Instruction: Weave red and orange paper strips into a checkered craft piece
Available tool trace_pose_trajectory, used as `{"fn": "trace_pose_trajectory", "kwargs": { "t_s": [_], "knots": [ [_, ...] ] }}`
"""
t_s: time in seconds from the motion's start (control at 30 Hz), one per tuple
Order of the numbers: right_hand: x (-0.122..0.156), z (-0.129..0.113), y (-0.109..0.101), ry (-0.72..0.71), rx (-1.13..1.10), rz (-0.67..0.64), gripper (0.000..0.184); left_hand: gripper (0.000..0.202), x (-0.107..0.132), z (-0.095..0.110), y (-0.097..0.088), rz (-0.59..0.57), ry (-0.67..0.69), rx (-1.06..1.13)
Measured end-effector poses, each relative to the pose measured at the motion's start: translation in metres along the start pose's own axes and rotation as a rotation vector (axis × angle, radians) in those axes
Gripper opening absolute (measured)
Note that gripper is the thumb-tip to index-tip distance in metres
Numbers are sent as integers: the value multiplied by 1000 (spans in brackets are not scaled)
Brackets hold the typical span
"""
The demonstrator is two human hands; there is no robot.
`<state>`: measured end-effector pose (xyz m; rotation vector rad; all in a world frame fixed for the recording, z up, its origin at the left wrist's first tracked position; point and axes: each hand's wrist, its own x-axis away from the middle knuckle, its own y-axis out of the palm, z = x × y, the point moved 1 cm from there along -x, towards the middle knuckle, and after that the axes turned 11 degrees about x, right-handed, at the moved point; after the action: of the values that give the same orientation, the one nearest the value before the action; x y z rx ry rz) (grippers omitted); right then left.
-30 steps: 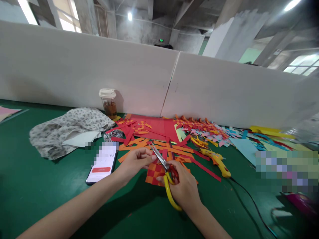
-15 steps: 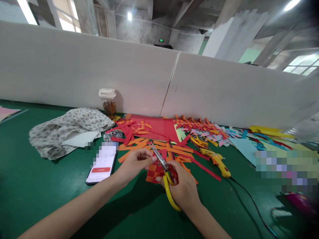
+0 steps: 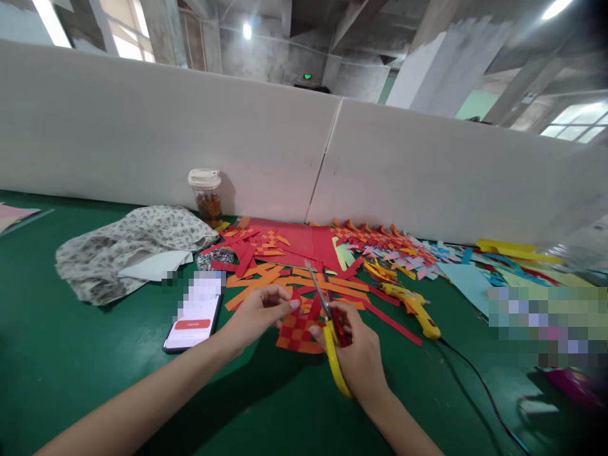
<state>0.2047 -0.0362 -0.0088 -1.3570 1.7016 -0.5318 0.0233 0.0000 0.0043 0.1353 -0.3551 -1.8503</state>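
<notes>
Between thumb and fingers, my left hand (image 3: pixel 263 311) pinches the left edge of a woven paper piece (image 3: pixel 297 332) in a red and orange check. Loose strip ends stick out from its far side. My right hand (image 3: pixel 358 348) is wrapped round the scissors (image 3: pixel 336 364), whose handles are yellow and red. The metal blades point away and slightly left, above the paper, and look almost closed. Beyond both hands lie orange paper strips (image 3: pixel 259 278) and red strips, scattered in front of a red paper sheet (image 3: pixel 289 242).
A yellow glue gun (image 3: pixel 411 307) with a black cord lies to the right. To the left are a phone (image 3: pixel 194 316), a patterned cloth (image 3: pixel 128 253) and a lidded cup (image 3: pixel 207 196). More woven pieces (image 3: pixel 375 239) and coloured paper line the white partition (image 3: pixel 190 126).
My right hand has drawn the scissors to the right, away from my left hand. More of the woven paper shows now. My left hand has stayed in nearly the same place.
</notes>
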Motion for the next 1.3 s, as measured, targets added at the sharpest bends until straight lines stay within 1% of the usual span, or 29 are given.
{"fn": "trace_pose_trajectory", "kwargs": {
  "t_s": [0.07, 0.17, 0.23, 0.33, 0.43, 0.57, 0.63, 0.73, 0.8, 0.87, 0.97, 1.03, 1.13, 1.2, 1.3],
  "knots": [
    [-2, 3, -1, 103, -150, 23, 31, 24, -2, -1, -3, 24, -13, 7],
    [-8, 7, -2, 224, -359, 66, 33, 27, -6, -4, -8, 54, -70, 20],
    [-11, 9, -1, 271, -434, 64, 35, 29, -8, -5, -11, 66, -89, 14],
    [-13, 13, 1, 294, -473, 54, 37, 28, -9, -6, -12, 73, -82, -1],
    [-13, 16, 5, 287, -494, 59, 41, 28, -9, -4, -11, 69, -84, -9],
    [-12, 18, 9, 285, -509, 16, 47, 30, -8, -1, -9, 60, -92, -19],
    [-12, 18, 9, 299, -517, -7, 49, 29, -7, -1, -9, 81, -102, -18],
    [-12, 17, 8, 317, -529, -30, 49, 26, -8, -4, -10, 78, -99, -47],
    [-11, 17, 9, 318, -529, -33, 49, 27, -9, -7, -10, 44, -50, -108],
    [-11, 18, 9, 309, -527, -25, 47, 36, -10, -11, -11, 1, 4, -160],
    [-10, 18, 10, 294, -527, -15, 46, 41, -12, -17, -12, -28, 9, -178],
    [-10, 17, 10, 289, -523, -15, 47, 36, -13, -21, -13, -30, -4, -207],
    [-10, 12, 8, 265, -485, -9, 44, 18, -14, -26, -15, -66, 25, -277],
    [-10, 9, 7, 232, -428, -2, 43, 16, -14, -29, -16, -69, 34, -282],
    [-8, 7, 5, 178, -309, -20, 43, 19, -14, -30, -15, -66, -3, -214]
  ]
}}
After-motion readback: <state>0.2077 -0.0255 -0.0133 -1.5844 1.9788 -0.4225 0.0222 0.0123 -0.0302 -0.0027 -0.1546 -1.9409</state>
